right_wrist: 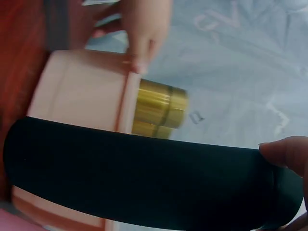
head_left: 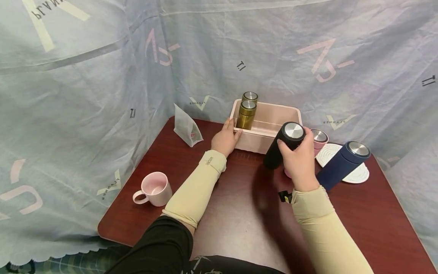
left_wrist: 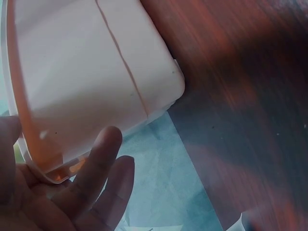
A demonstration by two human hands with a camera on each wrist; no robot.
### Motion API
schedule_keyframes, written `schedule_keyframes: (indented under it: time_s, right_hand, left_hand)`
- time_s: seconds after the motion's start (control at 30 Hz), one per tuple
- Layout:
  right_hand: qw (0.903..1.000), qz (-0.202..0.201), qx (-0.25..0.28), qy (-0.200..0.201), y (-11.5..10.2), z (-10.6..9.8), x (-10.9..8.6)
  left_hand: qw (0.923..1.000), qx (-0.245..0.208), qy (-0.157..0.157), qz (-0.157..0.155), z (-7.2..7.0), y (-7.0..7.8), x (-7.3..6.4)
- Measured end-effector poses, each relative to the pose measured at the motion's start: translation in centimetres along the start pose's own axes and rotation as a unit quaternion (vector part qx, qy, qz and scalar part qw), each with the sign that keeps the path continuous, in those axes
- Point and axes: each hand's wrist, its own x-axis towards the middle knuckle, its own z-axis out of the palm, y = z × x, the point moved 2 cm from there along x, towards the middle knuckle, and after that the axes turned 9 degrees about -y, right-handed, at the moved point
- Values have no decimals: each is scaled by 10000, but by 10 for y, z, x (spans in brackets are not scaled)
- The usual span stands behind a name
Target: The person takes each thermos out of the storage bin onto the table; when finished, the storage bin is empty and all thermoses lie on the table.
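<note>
Holding the black bottle (head_left: 278, 150) near its top with the right hand (head_left: 298, 163), curling fingers and thumb around it and opening only as wide as the bottle. Pointing its shiny lid (head_left: 294, 130) up, just in front of the pale pink box (head_left: 254, 142), between the middle of the table (head_left: 232, 213) and its back edge. Not showing for sure if touching the table or hanging just over it. Holding the box at its front left corner with the left hand (head_left: 224, 141), having the rim between thumb and fingers and leaving some fingers loose and nearly straight.

Seeing two gold bottles (head_left: 247, 118) inside the box, standing one behind the other at its left end. Spotting a pink bottle (head_left: 319, 136) by the box's front right corner, partly hiding behind the right hand. Seeing a blue bottle (head_left: 338, 171) farther toward the table's right edge. Finding a white mat (head_left: 359, 175) near the back right corner, partly hiding behind the blue bottle. Finding a pink mug (head_left: 159, 192) near the left edge, pointing its handle that way. Seeing a pale bag (head_left: 186, 127) standing near the back left corner. Seeing gray cloth (head_left: 273, 57) hanging past the back edge.
</note>
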Motion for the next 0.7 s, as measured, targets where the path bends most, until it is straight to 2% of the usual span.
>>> schedule_keyframes:
  time_s: [0.33, 0.53, 0.7]
  right_hand:
    - [9998, 68, -205, 57, 34, 23, 7]
    - [9995, 197, -228, -32, 39, 24, 11]
    - [9992, 296, -256, -91, 43, 22, 17]
  left_hand:
    - [9999, -124, 43, 0, 1, -4, 1]
    - [10000, -37, 61, 0, -1, -4, 0]
    - [9999, 72, -109, 33, -2, 0, 1]
